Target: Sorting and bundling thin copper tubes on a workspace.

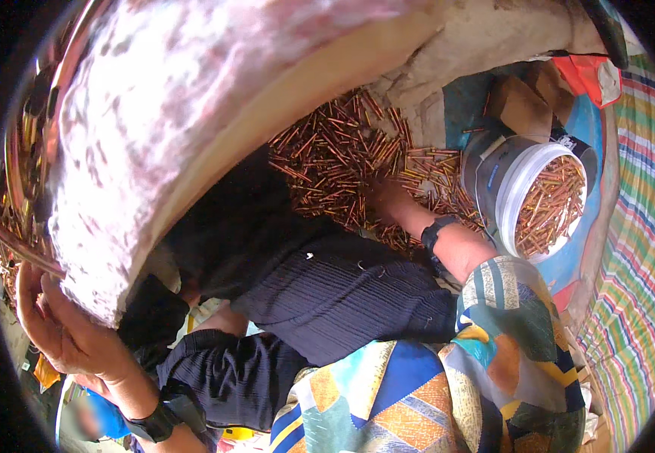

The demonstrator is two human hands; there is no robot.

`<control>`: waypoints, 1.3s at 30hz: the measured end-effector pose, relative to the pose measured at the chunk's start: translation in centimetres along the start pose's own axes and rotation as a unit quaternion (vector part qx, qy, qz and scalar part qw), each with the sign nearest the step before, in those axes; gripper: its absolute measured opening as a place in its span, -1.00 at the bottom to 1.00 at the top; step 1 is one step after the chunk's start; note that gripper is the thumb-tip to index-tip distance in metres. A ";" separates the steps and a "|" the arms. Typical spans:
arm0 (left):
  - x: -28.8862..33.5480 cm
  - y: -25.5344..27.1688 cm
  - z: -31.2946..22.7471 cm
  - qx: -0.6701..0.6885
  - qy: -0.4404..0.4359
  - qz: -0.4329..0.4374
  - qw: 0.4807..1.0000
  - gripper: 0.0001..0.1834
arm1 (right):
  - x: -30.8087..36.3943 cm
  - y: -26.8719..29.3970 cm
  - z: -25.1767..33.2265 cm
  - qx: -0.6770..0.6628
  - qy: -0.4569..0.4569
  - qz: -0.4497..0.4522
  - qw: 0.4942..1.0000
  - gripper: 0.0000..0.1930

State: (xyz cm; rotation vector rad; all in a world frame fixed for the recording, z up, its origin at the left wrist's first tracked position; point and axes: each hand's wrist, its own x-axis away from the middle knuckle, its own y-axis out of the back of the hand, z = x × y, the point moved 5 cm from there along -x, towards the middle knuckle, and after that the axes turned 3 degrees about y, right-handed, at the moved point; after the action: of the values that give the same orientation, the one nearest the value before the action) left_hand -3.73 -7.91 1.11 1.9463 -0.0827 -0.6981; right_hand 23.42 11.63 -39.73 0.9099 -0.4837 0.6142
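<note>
My right hand [382, 198] reaches down into a pile of thin copper-coloured sticks [335, 151]; its fingers blend into the heap and are largely hidden. At the far left, my raised left hand [61, 321] has its fingers bent against a single copper-coloured stick [29, 251]. Beside those fingers, more shiny sticks [16, 162] run along the picture's rim, bent by the lens. A large, mottled white and pink thing [169, 113] with a tan edge fills the upper left, very close; I cannot tell what it is.
Right of the pile, a tilted white-rimmed bucket [502, 189] holds many similar sticks. Brown cardboard boxes [522, 106] and a red-and-white bag [590, 75] are behind it. A striped cloth [641, 226] hangs at the right. A person in blue [104, 419] shows at lower left, beyond my left wrist.
</note>
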 end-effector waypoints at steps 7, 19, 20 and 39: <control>0.1 0.4 1.0 -0.004 0.005 -0.013 1.000 -0.70 | -3.9 3.8 0.0 0.084 -0.013 -0.147 0.985 -0.43; 0.3 0.3 0.9 0.048 0.046 -0.001 0.998 -0.73 | -9.4 5.7 -1.7 -0.072 0.027 -0.243 0.967 -0.53; 0.2 0.2 0.9 0.059 0.053 0.003 0.997 -0.73 | -9.4 4.9 -2.4 -0.111 0.020 -0.222 0.969 -0.53; -0.4 0.3 1.1 0.047 -0.004 0.012 0.999 -0.73 | -0.2 -5.0 -1.3 -0.110 -0.063 -0.005 0.992 -0.44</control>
State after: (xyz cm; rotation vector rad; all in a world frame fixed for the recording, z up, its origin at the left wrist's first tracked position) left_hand -4.54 -8.79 1.24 2.0292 -0.1456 -0.6961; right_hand 26.78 10.32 -43.46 0.7429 -0.6467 0.4850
